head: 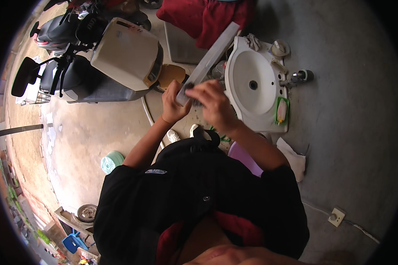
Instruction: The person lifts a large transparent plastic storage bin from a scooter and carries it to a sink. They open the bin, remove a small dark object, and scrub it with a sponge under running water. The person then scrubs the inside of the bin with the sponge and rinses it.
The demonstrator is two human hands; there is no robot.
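A long, flat, pale translucent bar or strip (212, 54) slants up and to the right in front of me. My left hand (174, 104) grips its near end. Close beside that end is my right hand (217, 106), slightly blurred, its fingers on a small dark tuft-like thing (188, 86) that lies against the strip; whether this is a brush or a scrubber I cannot tell. To the right of both hands stands a white ceramic washbasin (252, 79) with a metal tap (297, 78). A green soap dish (281, 111) with a pale bar in it rests on the basin's rim.
Scooters with a beige top box (127, 53) stand at the upper left. Red cloth (205, 16) covers part of a grey box (182, 43). A purple basin (245, 159) is below the sink, and a mint-green tub (112, 162) sits on the floor. A hose (148, 111) runs nearby.
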